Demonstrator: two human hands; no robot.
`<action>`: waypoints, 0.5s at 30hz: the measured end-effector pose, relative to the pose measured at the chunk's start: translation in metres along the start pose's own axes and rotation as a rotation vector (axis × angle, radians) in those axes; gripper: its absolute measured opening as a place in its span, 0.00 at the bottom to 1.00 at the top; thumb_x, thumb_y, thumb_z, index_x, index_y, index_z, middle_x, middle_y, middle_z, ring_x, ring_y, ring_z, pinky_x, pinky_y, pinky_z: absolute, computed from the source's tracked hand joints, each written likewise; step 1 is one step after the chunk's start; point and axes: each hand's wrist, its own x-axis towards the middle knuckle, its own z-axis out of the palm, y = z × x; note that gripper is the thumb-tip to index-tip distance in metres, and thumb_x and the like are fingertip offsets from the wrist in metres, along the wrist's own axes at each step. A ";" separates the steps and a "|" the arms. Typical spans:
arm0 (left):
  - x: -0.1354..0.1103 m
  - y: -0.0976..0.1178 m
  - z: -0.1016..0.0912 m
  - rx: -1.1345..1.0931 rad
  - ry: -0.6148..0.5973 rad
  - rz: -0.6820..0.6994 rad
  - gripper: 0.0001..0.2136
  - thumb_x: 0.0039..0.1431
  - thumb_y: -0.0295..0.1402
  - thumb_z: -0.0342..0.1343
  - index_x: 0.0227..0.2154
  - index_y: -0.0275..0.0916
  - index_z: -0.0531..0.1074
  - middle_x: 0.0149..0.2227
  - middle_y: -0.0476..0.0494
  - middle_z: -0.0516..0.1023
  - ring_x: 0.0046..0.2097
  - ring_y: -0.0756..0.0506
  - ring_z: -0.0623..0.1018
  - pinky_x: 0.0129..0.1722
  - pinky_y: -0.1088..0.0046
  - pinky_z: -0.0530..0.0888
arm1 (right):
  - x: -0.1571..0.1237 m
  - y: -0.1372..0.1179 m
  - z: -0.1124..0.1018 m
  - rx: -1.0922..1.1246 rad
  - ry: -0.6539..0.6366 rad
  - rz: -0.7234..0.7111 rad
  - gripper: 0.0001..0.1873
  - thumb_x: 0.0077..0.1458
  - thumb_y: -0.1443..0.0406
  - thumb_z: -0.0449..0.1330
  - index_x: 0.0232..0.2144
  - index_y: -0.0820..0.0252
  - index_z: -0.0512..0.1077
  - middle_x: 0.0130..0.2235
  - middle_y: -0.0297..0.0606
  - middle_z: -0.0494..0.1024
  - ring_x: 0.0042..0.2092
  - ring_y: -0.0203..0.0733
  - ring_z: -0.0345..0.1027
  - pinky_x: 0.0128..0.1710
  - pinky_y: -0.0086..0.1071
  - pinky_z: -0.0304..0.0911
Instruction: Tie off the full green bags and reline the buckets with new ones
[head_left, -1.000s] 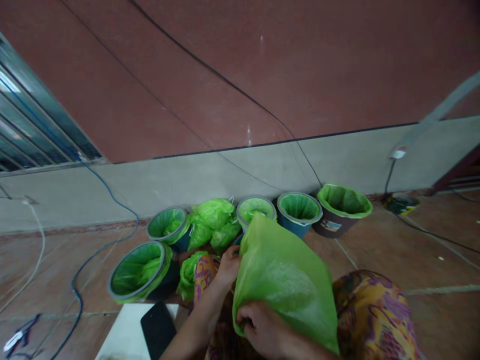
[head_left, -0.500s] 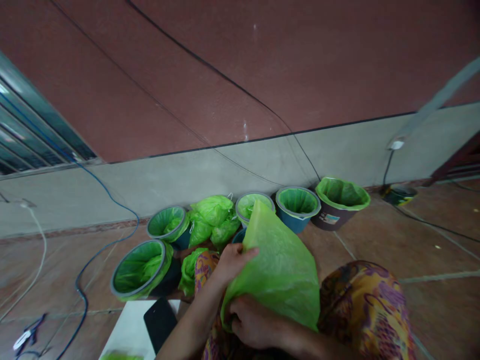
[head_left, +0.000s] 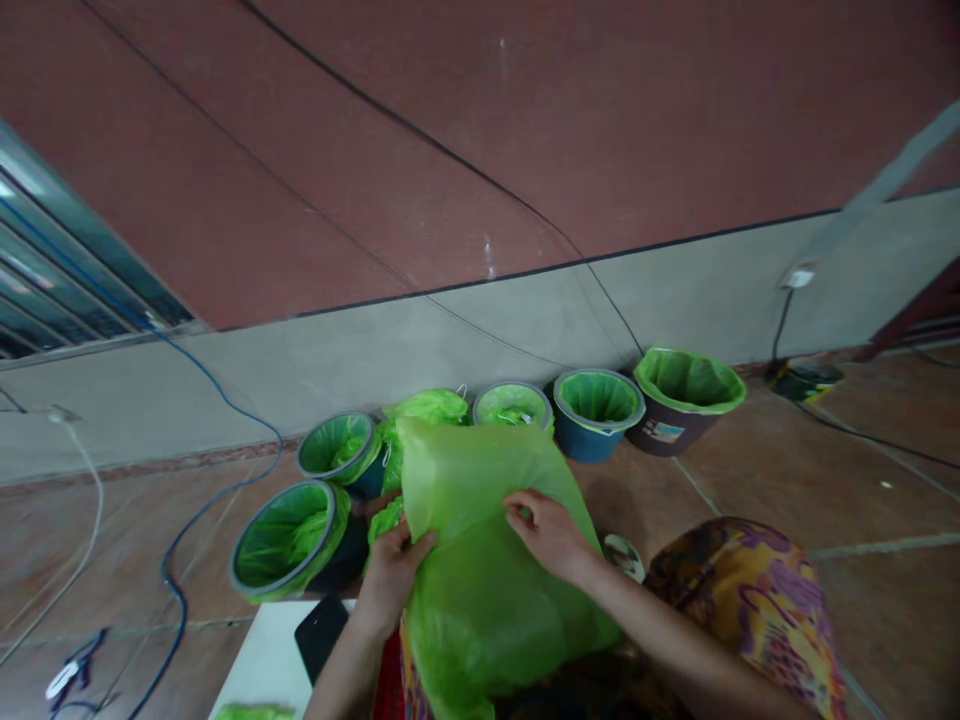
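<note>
A translucent green plastic bag (head_left: 480,600) lies spread over my lap, its far end raised in front of the bins. My left hand (head_left: 391,572) grips its left edge, thumb on top and the other fingers partly hidden beneath. On the bag's upper middle, my right hand (head_left: 549,532) has thumb and forefinger pinched together on the plastic. Patterned yellow and purple cloth (head_left: 750,610) covers my knee. A small round container (head_left: 624,556) shows beside the bag's right edge.
Bins lined with green bags stand along the wall: a brown one (head_left: 667,430), a blue one (head_left: 589,440) and several more at left. Bunched green bags (head_left: 427,405) sit between them. At lower left are a white board (head_left: 259,650), a black phone (head_left: 321,632) and a blue cable (head_left: 176,590).
The bag has been opened out flatter and shifted left. My right hand has moved from its lower left edge up onto its middle, while my left hand moved left and down along the edge.
</note>
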 end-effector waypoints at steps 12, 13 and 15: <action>-0.054 -0.039 -0.117 0.196 0.449 -0.175 0.16 0.31 0.43 0.70 0.17 0.37 0.73 0.17 0.45 0.76 0.21 0.43 0.76 0.23 0.70 0.72 | 0.015 0.054 0.100 -0.059 -0.212 -0.037 0.12 0.56 0.69 0.54 0.40 0.62 0.76 0.43 0.44 0.77 0.46 0.43 0.72 0.49 0.33 0.62; -0.057 -0.043 -0.122 0.216 0.475 -0.214 0.16 0.31 0.43 0.70 0.15 0.37 0.72 0.16 0.44 0.75 0.20 0.44 0.74 0.21 0.70 0.71 | 0.017 0.057 0.105 -0.065 -0.205 -0.016 0.12 0.56 0.69 0.54 0.39 0.62 0.76 0.43 0.44 0.77 0.46 0.43 0.72 0.49 0.33 0.62; -0.062 -0.052 -0.128 0.223 0.508 -0.264 0.16 0.31 0.43 0.69 0.14 0.36 0.73 0.16 0.42 0.76 0.21 0.43 0.75 0.21 0.70 0.71 | 0.020 0.064 0.114 -0.094 -0.176 0.036 0.11 0.55 0.68 0.55 0.38 0.62 0.75 0.43 0.44 0.77 0.47 0.44 0.71 0.50 0.33 0.62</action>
